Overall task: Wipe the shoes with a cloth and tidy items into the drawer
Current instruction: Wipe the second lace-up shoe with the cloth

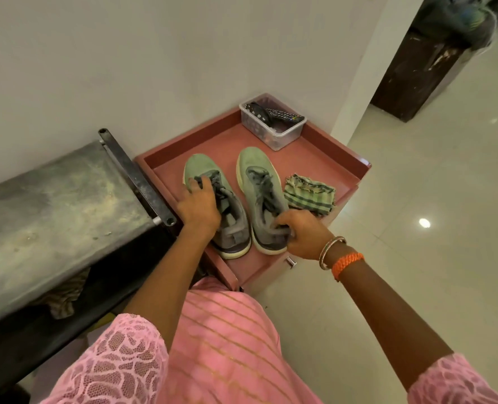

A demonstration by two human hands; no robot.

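Note:
Two green and grey shoes stand side by side on the pink cabinet top (pixel 323 158), toes pointing to the wall. My left hand (pixel 198 205) grips the left shoe (pixel 201 170) over its laces and tongue. My right hand (pixel 303 233) holds the right shoe (pixel 256 170) at its heel collar, fingers curled into the opening. A folded green checked cloth (pixel 310 193) lies just right of the right shoe, untouched.
A clear plastic box (pixel 274 132) with a remote control and dark items sits at the cabinet's back corner. A dusty dark bench with a metal bar (pixel 137 176) stands to the left. The white wall is behind, tiled floor to the right.

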